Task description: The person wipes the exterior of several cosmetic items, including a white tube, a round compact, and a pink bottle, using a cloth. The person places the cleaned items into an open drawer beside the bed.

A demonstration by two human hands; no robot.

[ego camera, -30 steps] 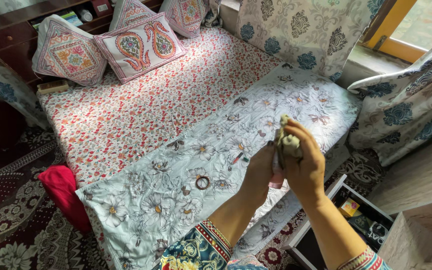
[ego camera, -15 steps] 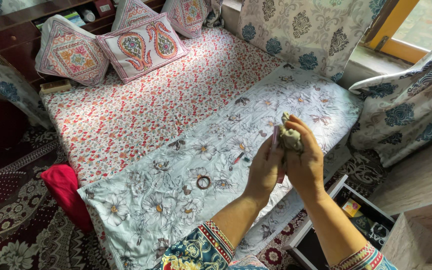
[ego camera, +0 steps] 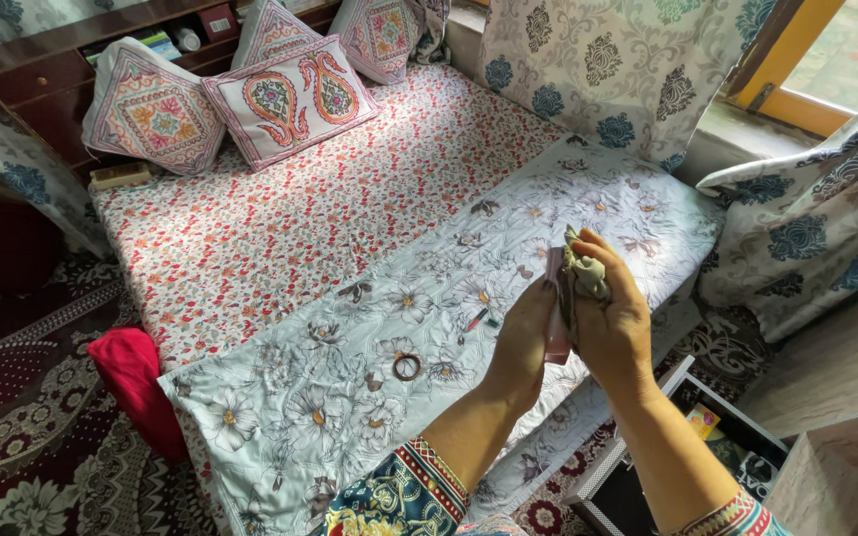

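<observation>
Open drawer (ego camera: pixel 692 422) at 5 o'clock. Left hand (ego camera: pixel 526 337) and right hand (ego camera: pixel 613 323) together, gripping a pink flat item (ego camera: pixel 554 310) and olive cloth (ego camera: pixel 584 273) above pale floral quilt (ego camera: pixel 350 387). Brown ring (ego camera: pixel 406 366) at 9 o'clock; patterned cushions (ego camera: pixel 290 99) at 11 o'clock.

- We hold both forearms raised in front of us, converging at mid-frame, patterned sleeve cuffs low at the bottom edge.
- Our left hand (ego camera: pixel 523 337) is upright, back toward the camera, fingers curled closed and pressed against the right hand.
- Our right hand (ego camera: pixel 610 323) is upright beside it, fingers bent inward and clenched, thumb side toward the left hand.
</observation>
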